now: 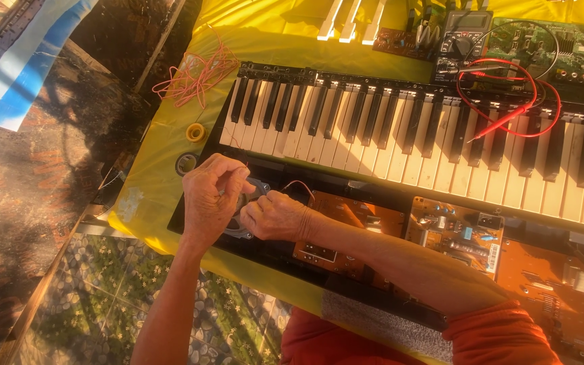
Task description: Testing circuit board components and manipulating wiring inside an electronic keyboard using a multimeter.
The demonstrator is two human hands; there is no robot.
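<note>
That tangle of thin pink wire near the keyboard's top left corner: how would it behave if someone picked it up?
The pink wire tangle would probably hang limp, since its strands loop loosely. It likely weighs little, being so thin. Its loops might snag the keyboard corner they lie against.

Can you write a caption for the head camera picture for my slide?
Two hands, left hand and right hand, work on a speaker inside an opened keyboard.

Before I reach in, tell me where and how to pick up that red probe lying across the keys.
Grip the red probe around the thick middle of its handle, coming from above. It lies flat and slanted across the keys, with its thin tip pointing down-left and its red lead looping off the upper end, so the handle is probably the only clear, sturdy part.
</note>
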